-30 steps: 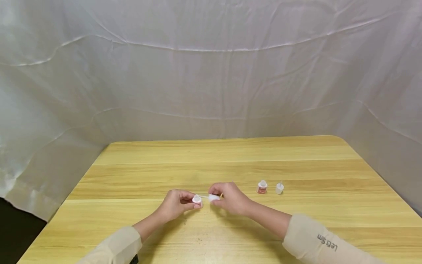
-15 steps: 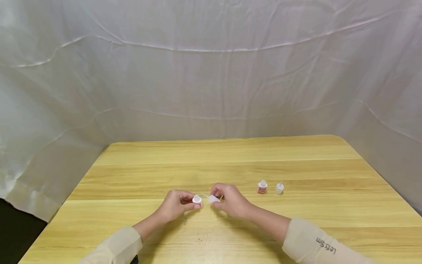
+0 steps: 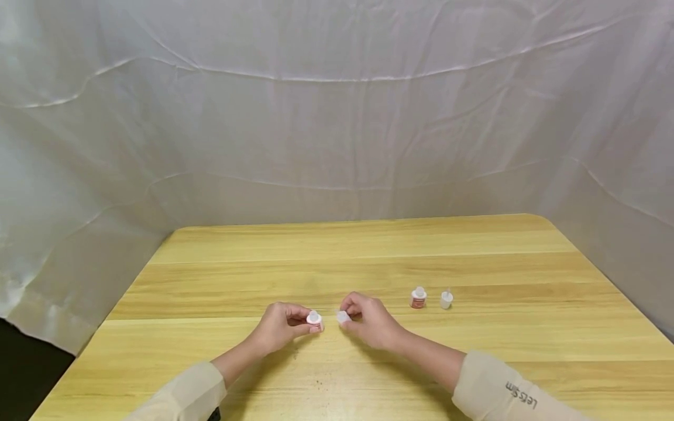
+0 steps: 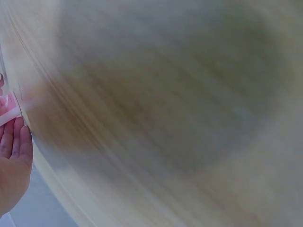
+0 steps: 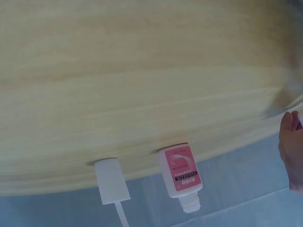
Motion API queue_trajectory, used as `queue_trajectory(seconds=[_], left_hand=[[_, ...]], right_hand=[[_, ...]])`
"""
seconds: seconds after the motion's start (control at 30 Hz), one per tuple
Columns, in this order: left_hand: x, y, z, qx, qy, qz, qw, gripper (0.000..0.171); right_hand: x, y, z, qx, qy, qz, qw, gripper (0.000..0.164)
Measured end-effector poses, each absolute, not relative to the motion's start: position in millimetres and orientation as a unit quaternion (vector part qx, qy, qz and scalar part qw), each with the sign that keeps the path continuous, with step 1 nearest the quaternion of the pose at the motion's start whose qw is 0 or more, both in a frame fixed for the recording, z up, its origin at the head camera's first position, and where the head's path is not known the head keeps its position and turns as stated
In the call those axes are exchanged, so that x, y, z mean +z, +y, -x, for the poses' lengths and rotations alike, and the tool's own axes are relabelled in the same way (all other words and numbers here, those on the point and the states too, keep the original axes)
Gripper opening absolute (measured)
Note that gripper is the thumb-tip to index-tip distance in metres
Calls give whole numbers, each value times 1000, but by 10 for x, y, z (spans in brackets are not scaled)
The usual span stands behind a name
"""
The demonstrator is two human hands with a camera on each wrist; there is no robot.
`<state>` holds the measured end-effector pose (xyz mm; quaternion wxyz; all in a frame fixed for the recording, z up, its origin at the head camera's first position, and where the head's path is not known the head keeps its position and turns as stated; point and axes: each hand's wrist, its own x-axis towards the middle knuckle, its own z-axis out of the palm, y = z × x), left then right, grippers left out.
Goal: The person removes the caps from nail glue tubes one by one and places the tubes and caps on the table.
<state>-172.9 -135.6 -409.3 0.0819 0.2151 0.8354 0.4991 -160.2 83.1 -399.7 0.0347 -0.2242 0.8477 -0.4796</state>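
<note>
My left hand (image 3: pixel 280 327) holds a small white nail glue bottle (image 3: pixel 314 321) between thumb and fingers, low over the table or standing on it; I cannot tell which. Its neck is uncapped and points up. In the left wrist view, the pink-labelled bottle (image 4: pixel 10 108) shows at the left edge beside the hand (image 4: pixel 16 165). Just to the right, my right hand (image 3: pixel 372 321) pinches a white brush cap (image 3: pixel 343 317), apart from the bottle. The cap is tilted, and its thin stem is barely visible. Only part of the right hand (image 5: pixel 291 149) enters the right wrist view.
Further right on the wooden table (image 3: pixel 237 275) stands a second uncapped nail glue bottle (image 3: pixel 418 300) with a pink label (image 5: pixel 182 168). Beside it another white brush cap (image 3: pixel 446 300) stands with its stem up. A pale grey curtain (image 3: pixel 337 134) surrounds the table's back and sides.
The right hand has shifted slightly right and turned the brush cap, so its stem no longer points plainly at the bottle. My left hand and its bottle have stayed almost still.
</note>
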Motion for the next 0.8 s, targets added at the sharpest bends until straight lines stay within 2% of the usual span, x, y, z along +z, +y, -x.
queue_trajectory(seconds=[0.8], left_hand=[[-4113,-1355,1731,492,839,-220,74,20]], right_hand=[[-4097,848,1606,-502,838,212,19,14]])
